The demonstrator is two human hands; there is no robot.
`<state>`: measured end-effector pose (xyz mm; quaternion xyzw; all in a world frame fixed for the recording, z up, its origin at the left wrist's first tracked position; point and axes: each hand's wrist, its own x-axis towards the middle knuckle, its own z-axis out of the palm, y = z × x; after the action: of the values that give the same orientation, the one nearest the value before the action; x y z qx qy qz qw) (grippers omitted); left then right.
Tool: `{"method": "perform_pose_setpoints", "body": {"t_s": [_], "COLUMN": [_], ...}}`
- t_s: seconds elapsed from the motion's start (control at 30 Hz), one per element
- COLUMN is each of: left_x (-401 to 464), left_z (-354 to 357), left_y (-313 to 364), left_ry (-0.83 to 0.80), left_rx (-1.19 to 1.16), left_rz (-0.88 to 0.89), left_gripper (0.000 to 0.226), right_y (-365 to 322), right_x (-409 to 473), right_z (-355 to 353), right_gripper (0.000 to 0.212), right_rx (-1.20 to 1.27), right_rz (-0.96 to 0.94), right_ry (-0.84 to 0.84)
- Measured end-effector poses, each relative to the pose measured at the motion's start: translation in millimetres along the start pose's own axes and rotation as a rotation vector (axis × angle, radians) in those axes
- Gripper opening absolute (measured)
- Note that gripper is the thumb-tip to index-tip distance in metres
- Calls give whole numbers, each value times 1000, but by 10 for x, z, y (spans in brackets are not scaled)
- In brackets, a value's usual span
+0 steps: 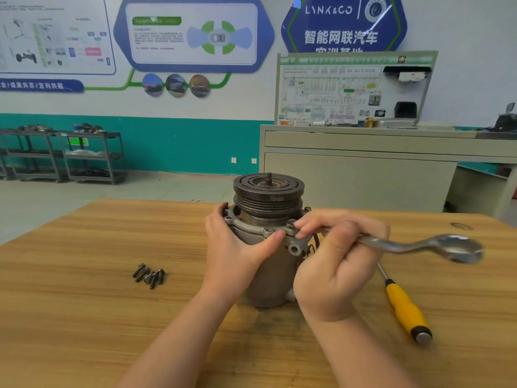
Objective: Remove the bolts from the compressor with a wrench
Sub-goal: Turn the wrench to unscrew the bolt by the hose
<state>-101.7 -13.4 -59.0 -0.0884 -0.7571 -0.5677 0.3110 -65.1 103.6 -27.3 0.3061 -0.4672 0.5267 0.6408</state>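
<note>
Head view shows the compressor (265, 264) standing upright near the middle of the wooden surface (84, 317), pulley end up, well away from the surface's left and right edges and somewhat closer to its far edge. To the left of it the wood is bare except for a small pile of loose bolts (149, 275), which lies well apart from the compressor. To the right, a screwdriver (405, 306) with a yellow handle lies on the wood, near the right forearm but not touching it.

On the wall behind, a blue sign (342, 23) reads "LYNK&CO", with the Chinese line "智能网联汽车" under it; the lower line is cut by a board and I cannot read it. The text on the other wall panels is too small to read.

The left hand (235, 247) is curved around the left side of the compressor body, with the thumb lying along the flange. The right hand (335, 264) grips the shaft of the wrench (414, 246), fingers curled around it. The near end of the wrench is at a bolt (291, 224) on the flange, where the fingertips (303, 224) also touch. The free ring end of the wrench points to the right, above the surface.
</note>
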Motion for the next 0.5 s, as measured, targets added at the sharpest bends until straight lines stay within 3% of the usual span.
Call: {"method": "perform_pose_setpoints", "body": {"t_s": [0.13,0.23,0.3,0.4,0.5], "left_x": [-10,-11,-10,3,12], "left_z": [7,9,11,16,16], "left_y": [2,-20,-28,-23,-20], "left_ry": [-3,-8,-3,-6,1], "left_rx": [-19,-22,-22,-25,-23], "left_rz": [-12,-23,-32,-43,-34], "left_gripper": [127,123,124,124,123], "right_y": [82,322,416,396,271], "right_x": [145,319,406,416,353], "right_z": [-9,-159,-221,-240,-192], "right_gripper": [24,28,29,27,23], "right_rx": [189,411,557,563,297], "right_rz": [537,1029,1226,1153,886], "right_ry": [394,437,406,431,410]}}
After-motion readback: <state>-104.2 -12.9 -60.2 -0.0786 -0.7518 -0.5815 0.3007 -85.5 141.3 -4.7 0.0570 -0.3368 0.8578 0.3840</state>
